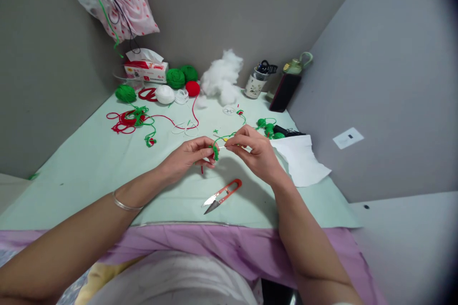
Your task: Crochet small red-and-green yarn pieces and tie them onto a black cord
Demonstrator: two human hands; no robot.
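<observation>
Between its thumb and fingers, my left hand pinches a small green crocheted piece. A short red yarn end hangs below those fingers. Just to the right, my right hand is closed on a thin, pale needle whose far end meets the green piece. A strand of green yarn runs from the piece up behind my right hand. Orange-handled thread snips lie on the table, nearer to me than both hands, blades pointing left.
Along the back stand green yarn balls, a red ball, a white ball, white stuffing, a tissue box, a pen cup and a dark bottle. White paper lies right; tangled red yarn left.
</observation>
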